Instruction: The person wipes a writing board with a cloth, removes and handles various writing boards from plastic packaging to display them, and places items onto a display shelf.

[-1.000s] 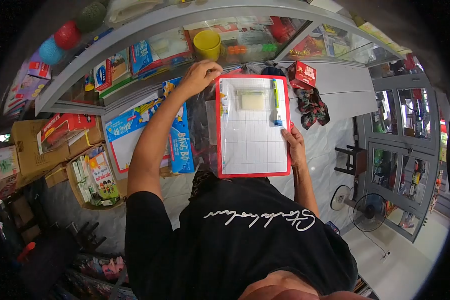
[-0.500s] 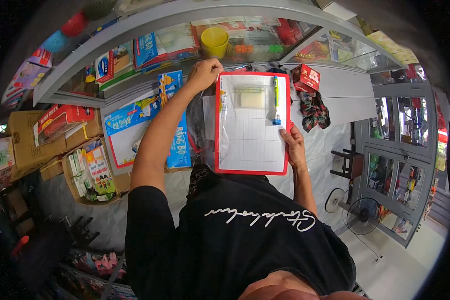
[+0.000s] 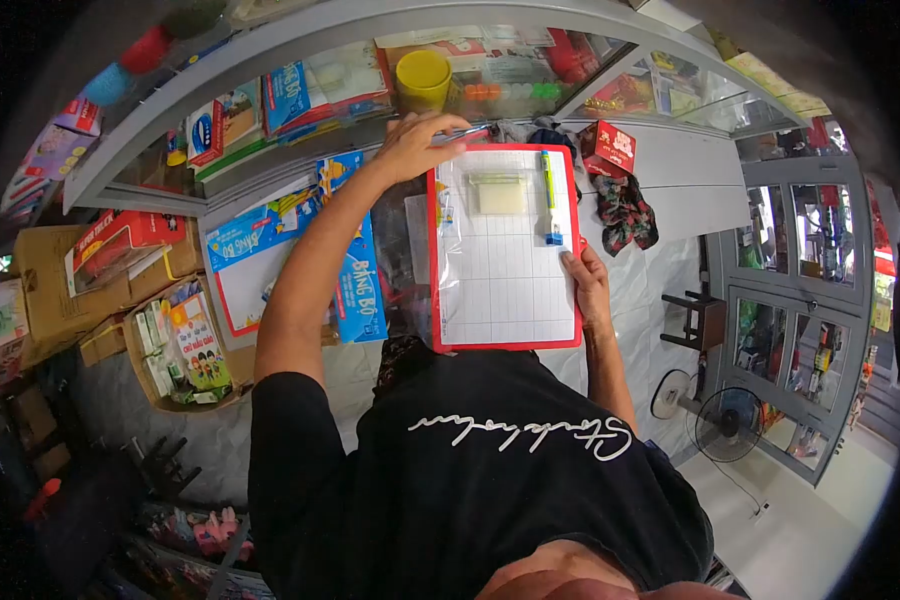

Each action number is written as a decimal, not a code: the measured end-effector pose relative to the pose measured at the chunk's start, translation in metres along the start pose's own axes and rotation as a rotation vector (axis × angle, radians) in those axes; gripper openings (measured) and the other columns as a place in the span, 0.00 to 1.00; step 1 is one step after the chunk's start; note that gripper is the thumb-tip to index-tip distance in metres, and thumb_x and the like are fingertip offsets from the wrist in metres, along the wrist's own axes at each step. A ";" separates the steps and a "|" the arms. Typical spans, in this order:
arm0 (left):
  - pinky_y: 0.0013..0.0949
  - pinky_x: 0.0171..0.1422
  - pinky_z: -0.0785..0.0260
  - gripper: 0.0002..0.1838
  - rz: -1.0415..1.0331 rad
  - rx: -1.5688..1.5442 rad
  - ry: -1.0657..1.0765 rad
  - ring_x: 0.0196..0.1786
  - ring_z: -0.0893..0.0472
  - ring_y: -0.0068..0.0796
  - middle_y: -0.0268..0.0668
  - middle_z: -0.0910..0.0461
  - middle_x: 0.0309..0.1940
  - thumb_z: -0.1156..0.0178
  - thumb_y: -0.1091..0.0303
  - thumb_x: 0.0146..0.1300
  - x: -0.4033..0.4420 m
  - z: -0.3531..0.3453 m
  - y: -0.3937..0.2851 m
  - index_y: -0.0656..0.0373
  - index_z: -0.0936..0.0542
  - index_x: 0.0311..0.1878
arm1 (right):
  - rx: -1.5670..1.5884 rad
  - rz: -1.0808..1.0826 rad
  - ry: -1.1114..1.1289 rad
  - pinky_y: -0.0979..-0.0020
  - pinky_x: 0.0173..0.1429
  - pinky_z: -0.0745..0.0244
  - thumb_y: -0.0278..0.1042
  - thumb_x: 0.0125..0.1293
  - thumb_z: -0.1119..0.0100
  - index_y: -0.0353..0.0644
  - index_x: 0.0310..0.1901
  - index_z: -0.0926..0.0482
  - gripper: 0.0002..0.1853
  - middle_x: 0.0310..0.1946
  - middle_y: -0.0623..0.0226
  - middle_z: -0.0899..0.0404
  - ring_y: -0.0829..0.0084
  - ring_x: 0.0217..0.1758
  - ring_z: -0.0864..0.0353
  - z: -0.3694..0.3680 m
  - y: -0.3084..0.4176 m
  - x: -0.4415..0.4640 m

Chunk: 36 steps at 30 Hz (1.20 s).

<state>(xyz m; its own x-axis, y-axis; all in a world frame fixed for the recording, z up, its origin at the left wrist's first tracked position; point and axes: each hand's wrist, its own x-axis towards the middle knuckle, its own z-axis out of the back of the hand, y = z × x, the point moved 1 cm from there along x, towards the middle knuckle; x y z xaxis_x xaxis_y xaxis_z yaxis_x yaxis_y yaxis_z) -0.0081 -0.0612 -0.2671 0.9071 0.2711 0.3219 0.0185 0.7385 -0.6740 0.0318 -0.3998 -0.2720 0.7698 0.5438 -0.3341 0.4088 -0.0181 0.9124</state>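
Glass cabinets (image 3: 510, 75) line the far side of this room, a yellow tub (image 3: 423, 80) behind the pane, and the red-framed board (image 3: 507, 280) is up in front of the black shirt (image 3: 490, 470). Right hand (image 3: 588, 282) has its fingers closed on the board's right edge; left hand (image 3: 415, 148) is at the top-left corner, fingers bent close together, their grip impossible to tell.
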 end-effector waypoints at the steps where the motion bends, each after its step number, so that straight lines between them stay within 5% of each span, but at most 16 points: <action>1: 0.42 0.51 0.43 0.16 0.028 -0.007 0.157 0.44 0.25 0.31 0.27 0.23 0.33 0.37 0.59 0.53 0.004 0.001 -0.001 0.42 0.23 0.48 | -0.002 -0.003 0.002 0.80 0.43 0.29 0.28 0.65 0.47 0.34 0.46 0.26 0.10 0.37 0.68 0.21 0.83 0.36 0.24 0.000 0.000 -0.001; 6: 0.41 0.55 0.45 0.13 0.061 0.092 0.549 0.49 0.27 0.30 0.27 0.24 0.33 0.34 0.58 0.50 0.021 0.018 -0.019 0.43 0.19 0.41 | -0.032 -0.012 -0.004 0.80 0.43 0.29 0.28 0.65 0.47 0.34 0.46 0.26 0.10 0.38 0.68 0.21 0.83 0.36 0.24 -0.002 0.001 -0.002; 14: 0.32 0.49 0.34 0.06 -0.110 -0.135 0.443 0.41 0.23 0.30 0.32 0.22 0.32 0.37 0.68 0.54 0.010 0.006 -0.004 0.55 0.21 0.34 | 0.018 -0.038 -0.019 0.79 0.43 0.28 0.29 0.65 0.47 0.34 0.47 0.26 0.12 0.38 0.67 0.20 0.81 0.36 0.23 0.001 -0.004 -0.006; 24: 0.32 0.52 0.33 0.06 -0.067 -0.456 0.422 0.43 0.22 0.23 0.30 0.20 0.38 0.39 0.68 0.58 0.002 0.011 0.011 0.57 0.22 0.37 | 0.005 -0.065 -0.080 0.80 0.40 0.27 0.29 0.65 0.48 0.34 0.43 0.25 0.09 0.35 0.67 0.20 0.82 0.33 0.23 0.005 -0.001 -0.015; 29: 0.31 0.56 0.34 0.11 0.192 -0.521 0.205 0.49 0.24 0.26 0.33 0.21 0.43 0.43 0.71 0.61 -0.007 0.003 0.011 0.56 0.22 0.47 | -0.033 0.014 -0.053 0.79 0.40 0.27 0.29 0.65 0.47 0.34 0.44 0.25 0.09 0.35 0.67 0.21 0.82 0.33 0.24 0.009 -0.003 -0.012; 36: 0.35 0.53 0.32 0.14 0.137 -0.033 0.178 0.48 0.22 0.30 0.36 0.21 0.45 0.44 0.60 0.63 -0.021 -0.010 0.030 0.51 0.23 0.51 | -0.019 0.027 -0.054 0.80 0.42 0.29 0.30 0.64 0.45 0.35 0.45 0.25 0.10 0.36 0.68 0.21 0.83 0.34 0.25 0.007 -0.005 -0.015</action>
<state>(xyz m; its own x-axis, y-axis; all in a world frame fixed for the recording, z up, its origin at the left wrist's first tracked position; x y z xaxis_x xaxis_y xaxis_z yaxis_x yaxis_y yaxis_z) -0.0226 -0.0508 -0.3012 0.9620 0.2518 0.1053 -0.0987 0.6807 -0.7259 0.0220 -0.4140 -0.2734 0.8057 0.4976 -0.3214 0.3788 -0.0155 0.9254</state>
